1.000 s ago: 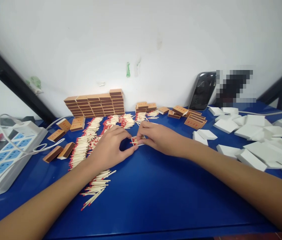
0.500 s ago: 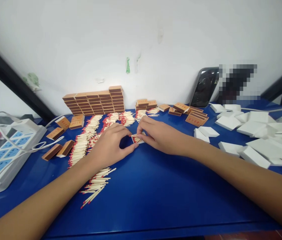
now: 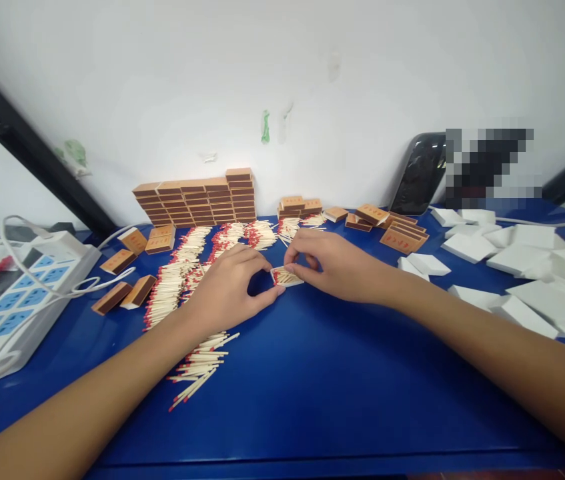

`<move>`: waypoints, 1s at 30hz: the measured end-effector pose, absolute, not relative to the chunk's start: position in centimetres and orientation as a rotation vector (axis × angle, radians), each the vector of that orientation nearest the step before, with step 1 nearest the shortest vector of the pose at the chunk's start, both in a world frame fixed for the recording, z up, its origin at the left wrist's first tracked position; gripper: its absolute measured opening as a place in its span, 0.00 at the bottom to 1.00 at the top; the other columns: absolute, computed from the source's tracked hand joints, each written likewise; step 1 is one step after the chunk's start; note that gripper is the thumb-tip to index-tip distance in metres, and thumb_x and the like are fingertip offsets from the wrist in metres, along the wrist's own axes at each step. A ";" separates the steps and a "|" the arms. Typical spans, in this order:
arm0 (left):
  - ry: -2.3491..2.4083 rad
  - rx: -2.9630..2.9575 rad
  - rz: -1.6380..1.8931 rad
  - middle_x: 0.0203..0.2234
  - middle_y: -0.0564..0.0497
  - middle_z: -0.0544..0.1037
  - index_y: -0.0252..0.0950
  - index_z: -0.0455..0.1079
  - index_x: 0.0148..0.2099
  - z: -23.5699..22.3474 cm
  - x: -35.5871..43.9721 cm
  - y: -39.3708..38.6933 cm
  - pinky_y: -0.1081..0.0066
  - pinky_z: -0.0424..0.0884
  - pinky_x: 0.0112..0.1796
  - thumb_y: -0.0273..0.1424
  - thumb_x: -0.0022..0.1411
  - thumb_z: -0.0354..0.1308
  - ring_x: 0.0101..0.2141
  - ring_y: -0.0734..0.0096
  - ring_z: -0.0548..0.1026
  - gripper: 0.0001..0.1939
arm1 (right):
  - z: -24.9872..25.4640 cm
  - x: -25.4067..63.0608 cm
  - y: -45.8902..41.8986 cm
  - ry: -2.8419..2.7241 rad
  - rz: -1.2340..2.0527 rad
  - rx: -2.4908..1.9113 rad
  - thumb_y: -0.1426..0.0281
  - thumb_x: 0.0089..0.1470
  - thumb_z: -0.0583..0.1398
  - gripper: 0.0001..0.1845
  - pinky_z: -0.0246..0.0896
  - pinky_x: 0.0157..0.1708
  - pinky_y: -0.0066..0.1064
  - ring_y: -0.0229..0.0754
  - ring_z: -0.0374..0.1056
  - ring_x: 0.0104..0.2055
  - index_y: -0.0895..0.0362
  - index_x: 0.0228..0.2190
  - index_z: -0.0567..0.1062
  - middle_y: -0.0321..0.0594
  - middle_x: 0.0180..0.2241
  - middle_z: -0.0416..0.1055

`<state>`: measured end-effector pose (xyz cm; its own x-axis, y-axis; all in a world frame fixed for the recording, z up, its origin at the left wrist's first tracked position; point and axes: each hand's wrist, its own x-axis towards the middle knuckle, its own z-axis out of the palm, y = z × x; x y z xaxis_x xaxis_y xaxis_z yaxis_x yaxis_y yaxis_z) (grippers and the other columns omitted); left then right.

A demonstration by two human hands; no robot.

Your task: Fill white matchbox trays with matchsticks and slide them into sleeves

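Observation:
A small white matchbox tray rests on the blue table between my hands, with red-tipped matches lying inside it. My left hand grips the tray's left end between thumb and forefinger. Over the tray's back right side, the thumb and forefinger of my right hand are pinched together; whatever they may hold is too small to make out. Loose matches spread in rows left of and behind my left hand, and a smaller bunch lies in front of that forearm.
A stacked wall of matchboxes stands against the white wall. More matchboxes lie at the back right, others at left. White empty trays are heaped at right. A power strip with cables sits left; a phone leans behind.
The whole view has shifted slightly. My right fingertips have lifted a little, so more of the tray's matches show. My left hand keeps its grip on the tray.

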<state>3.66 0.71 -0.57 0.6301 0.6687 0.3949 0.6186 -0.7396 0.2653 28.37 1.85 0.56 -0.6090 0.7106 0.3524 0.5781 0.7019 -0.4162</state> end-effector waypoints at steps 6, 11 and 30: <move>1.079 2.745 0.733 0.43 0.46 0.83 0.38 0.77 0.47 -0.6 3.7 0.7 0.54 0.74 0.50 0.41 0.71 0.66 0.47 0.54 0.78 0.12 | 0.1 28.3 1.9 -2.459 0.411 -0.994 0.70 0.69 0.61 0.07 0.56 0.36 0.33 0.41 0.64 0.34 0.56 0.37 0.78 0.39 0.34 0.71; 1.079 2.745 0.725 0.44 0.45 0.83 0.38 0.77 0.47 -0.6 3.6 0.8 0.53 0.74 0.51 0.41 0.71 0.66 0.48 0.53 0.78 0.12 | 0.5 28.5 2.0 -2.429 0.341 -0.985 0.73 0.67 0.61 0.06 0.56 0.37 0.34 0.41 0.64 0.35 0.55 0.36 0.77 0.39 0.35 0.71; 1.086 2.755 0.637 0.49 0.43 0.82 0.38 0.77 0.52 -0.7 3.6 0.4 0.50 0.76 0.56 0.42 0.73 0.63 0.53 0.51 0.79 0.13 | -1.1 29.5 3.8 -2.463 0.216 -1.393 0.69 0.72 0.56 0.08 0.59 0.39 0.37 0.50 0.74 0.42 0.56 0.47 0.73 0.48 0.44 0.80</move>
